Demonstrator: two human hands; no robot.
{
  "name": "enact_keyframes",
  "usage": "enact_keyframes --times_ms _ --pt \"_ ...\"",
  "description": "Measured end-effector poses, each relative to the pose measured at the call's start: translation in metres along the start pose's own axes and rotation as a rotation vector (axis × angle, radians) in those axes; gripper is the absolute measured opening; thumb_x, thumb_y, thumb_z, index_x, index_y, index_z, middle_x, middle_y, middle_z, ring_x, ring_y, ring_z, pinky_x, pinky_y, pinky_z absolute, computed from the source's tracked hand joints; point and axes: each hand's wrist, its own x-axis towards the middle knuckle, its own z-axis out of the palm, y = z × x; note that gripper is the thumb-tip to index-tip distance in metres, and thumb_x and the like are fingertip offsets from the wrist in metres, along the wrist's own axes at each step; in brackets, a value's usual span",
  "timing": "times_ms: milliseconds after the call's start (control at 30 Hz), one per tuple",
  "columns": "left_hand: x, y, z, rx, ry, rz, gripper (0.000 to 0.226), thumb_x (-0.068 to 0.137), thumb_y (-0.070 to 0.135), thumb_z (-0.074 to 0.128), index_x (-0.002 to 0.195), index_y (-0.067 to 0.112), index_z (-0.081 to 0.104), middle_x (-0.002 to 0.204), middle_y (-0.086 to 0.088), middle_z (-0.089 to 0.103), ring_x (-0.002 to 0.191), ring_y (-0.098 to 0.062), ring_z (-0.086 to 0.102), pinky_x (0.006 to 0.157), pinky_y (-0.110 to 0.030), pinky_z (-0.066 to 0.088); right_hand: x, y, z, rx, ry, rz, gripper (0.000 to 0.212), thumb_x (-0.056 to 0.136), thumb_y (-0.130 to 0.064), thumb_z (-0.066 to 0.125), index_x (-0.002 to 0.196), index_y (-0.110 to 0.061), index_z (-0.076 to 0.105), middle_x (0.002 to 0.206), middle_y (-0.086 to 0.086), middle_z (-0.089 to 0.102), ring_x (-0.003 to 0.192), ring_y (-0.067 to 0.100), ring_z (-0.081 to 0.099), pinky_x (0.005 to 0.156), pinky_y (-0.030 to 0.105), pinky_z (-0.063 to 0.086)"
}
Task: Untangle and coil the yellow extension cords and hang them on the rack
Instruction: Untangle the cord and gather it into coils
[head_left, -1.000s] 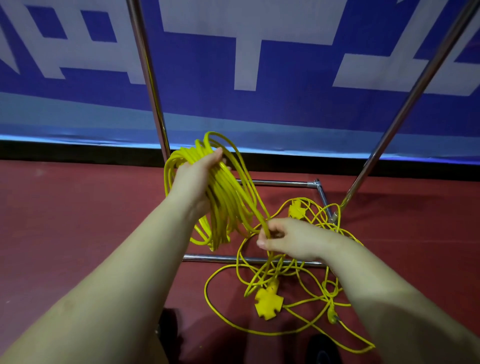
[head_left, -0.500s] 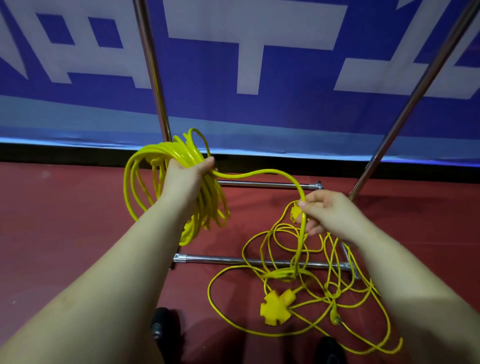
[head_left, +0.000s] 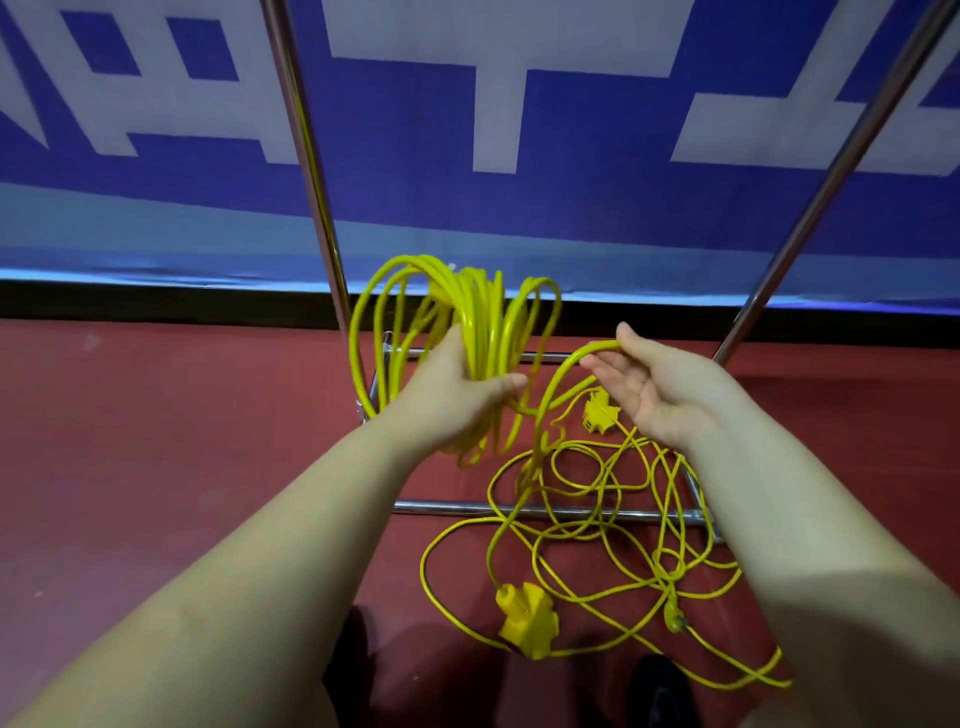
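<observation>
My left hand (head_left: 457, 395) grips a thick coil of yellow extension cord (head_left: 467, 322), its loops standing up above my fingers and hanging below my palm. From the coil one strand arcs right to my right hand (head_left: 660, 384), which is turned palm up and holds that strand at the fingertips. A tangle of loose yellow cord (head_left: 597, 519) lies on the red floor over the rack's base. A yellow multi-outlet head (head_left: 527, 621) lies at the front of the tangle, a second one (head_left: 600, 410) just below my right hand. A plug (head_left: 675, 618) lies to the right.
The chrome rack has two uprights, the left one (head_left: 311, 171) and the slanted right one (head_left: 831, 176), and a base frame with its front bar (head_left: 447, 506) on the floor. A blue and white banner (head_left: 571, 130) covers the wall behind. Dark shoes (head_left: 660, 691) show at the bottom edge.
My right hand rose with a strand from the floor tangle and turned palm up. My left hand swung the coil left, then back right toward the middle.
</observation>
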Motion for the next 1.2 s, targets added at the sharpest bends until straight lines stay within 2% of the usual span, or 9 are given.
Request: enact_keyframes --times_ms 233,333,533,600,667,767,933,1067,1200 --pt "-0.006 0.007 0.015 -0.011 -0.154 0.004 0.052 0.074 0.027 0.079 0.115 0.016 0.049 0.103 0.001 0.065 0.099 -0.016 0.062 0.092 -0.035 0.05 -0.002 -0.004 0.004 0.104 0.032 0.028 0.017 0.094 -0.017 0.052 0.082 -0.004 0.054 0.049 0.007 0.065 0.045 0.014 0.066 0.043 0.017 0.052" --pt "-0.009 0.011 0.022 0.005 -0.197 0.057 0.054 0.072 0.022 0.081 0.115 0.023 0.047 0.106 0.007 0.062 0.102 -0.009 0.059 0.089 -0.019 0.045 0.0 -0.002 0.001 0.177 0.029 0.05 0.015 0.094 -0.014 0.052 0.085 -0.002 0.054 0.052 0.01 0.066 0.046 0.016 0.066 0.044 0.018 0.053" --pt "-0.004 0.01 0.029 -0.075 -0.104 0.015 0.046 0.066 0.032 0.082 0.101 0.022 0.055 0.088 -0.001 0.068 0.086 -0.022 0.068 0.084 -0.045 0.054 -0.001 -0.004 -0.001 0.176 -0.05 0.011 0.019 0.093 -0.022 0.052 0.085 -0.005 0.053 0.06 0.008 0.069 0.055 0.013 0.069 0.047 0.019 0.054" --pt "-0.002 0.012 0.029 -0.143 -0.046 -0.002 0.035 0.069 0.027 0.08 0.094 0.014 0.06 0.082 -0.007 0.069 0.076 -0.022 0.067 0.079 -0.043 0.056 -0.005 -0.004 -0.003 -0.075 -0.097 -0.051 0.026 0.093 -0.032 0.05 0.082 -0.009 0.052 0.064 0.007 0.071 0.056 0.01 0.069 0.048 0.02 0.055" --pt "-0.001 0.015 0.027 -0.267 0.005 -0.048 0.017 0.077 0.016 0.076 0.08 0.011 0.061 0.072 -0.007 0.066 0.067 -0.021 0.064 0.072 -0.039 0.054 -0.003 0.005 -0.009 -0.606 -0.107 -0.114 0.03 0.089 -0.038 0.055 0.078 -0.011 0.057 0.074 0.01 0.071 0.057 0.011 0.069 0.053 0.023 0.057" --pt "0.001 0.015 0.025 -0.384 0.069 -0.179 0.026 0.079 0.014 0.074 0.059 0.013 0.057 0.052 -0.003 0.062 0.048 -0.018 0.059 0.058 -0.031 0.051 0.004 0.021 -0.022 -1.244 -0.111 -0.235 0.033 0.077 -0.049 0.067 0.075 -0.017 0.066 0.075 0.003 0.072 0.066 0.018 0.07 0.067 0.034 0.056" --pt "0.003 0.013 0.022 -0.543 0.109 -0.328 0.023 0.079 0.015 0.074 0.084 -0.004 0.061 0.047 -0.005 0.063 0.041 -0.016 0.06 0.053 -0.028 0.052 0.008 0.036 -0.031 -1.343 -0.375 -0.306 0.018 0.079 -0.028 0.072 0.078 -0.026 0.054 0.07 -0.004 0.053 0.062 0.007 0.045 0.067 0.021 0.04" --pt "0.003 0.015 0.018 -0.601 0.088 -0.333 0.02 0.08 0.012 0.072 0.069 0.001 0.061 0.049 -0.006 0.062 0.044 -0.018 0.061 0.057 -0.032 0.055 0.011 0.049 -0.035 -1.489 -0.418 -0.268 0.02 0.084 -0.024 0.067 0.072 -0.027 0.052 0.066 -0.01 0.051 0.06 0.003 0.046 0.059 0.012 0.037" --pt "0.006 0.017 0.013 -0.677 0.187 -0.378 0.019 0.081 0.008 0.071 0.065 0.0 0.062 0.048 -0.006 0.061 0.043 -0.018 0.06 0.063 -0.038 0.057 0.015 0.049 -0.041 -1.561 -0.366 -0.332 0.006 0.084 -0.023 0.067 0.09 -0.022 0.066 0.086 -0.007 0.062 0.084 0.011 0.057 0.081 0.024 0.043"
